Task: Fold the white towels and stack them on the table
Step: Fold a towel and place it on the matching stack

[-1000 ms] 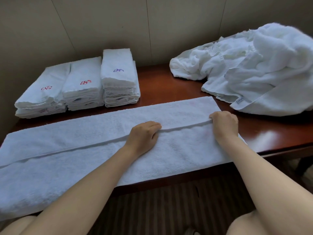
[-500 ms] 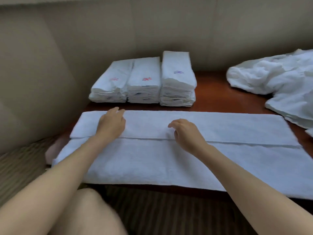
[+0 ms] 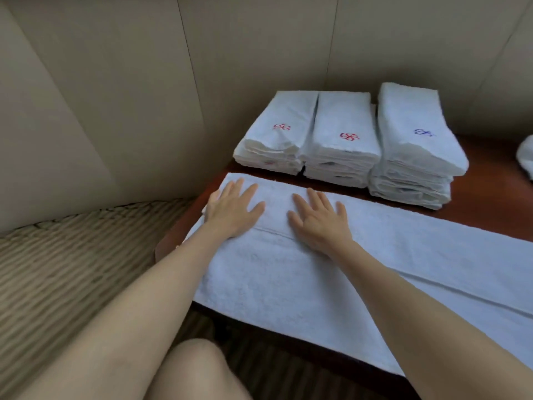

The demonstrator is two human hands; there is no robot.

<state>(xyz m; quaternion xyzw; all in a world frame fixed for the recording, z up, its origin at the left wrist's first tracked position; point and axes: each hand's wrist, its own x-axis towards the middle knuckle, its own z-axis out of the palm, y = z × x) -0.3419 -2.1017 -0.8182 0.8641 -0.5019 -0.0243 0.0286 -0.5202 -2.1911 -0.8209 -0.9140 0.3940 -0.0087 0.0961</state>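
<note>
Both hands have slid to the long folded towel's (image 3: 288, 269) left end, left hand (image 3: 233, 209) and right hand (image 3: 318, 220) pressing flat with fingers spread, on the wooden table (image 3: 490, 186) before 3 folded-towel stacks (image 3: 346, 145).

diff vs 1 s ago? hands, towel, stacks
Both hands slid left along the long towel. The left hand and right hand now press flat near its left end; earlier their fingers were curled at the fold edge. The three folded stacks are unchanged.
</note>
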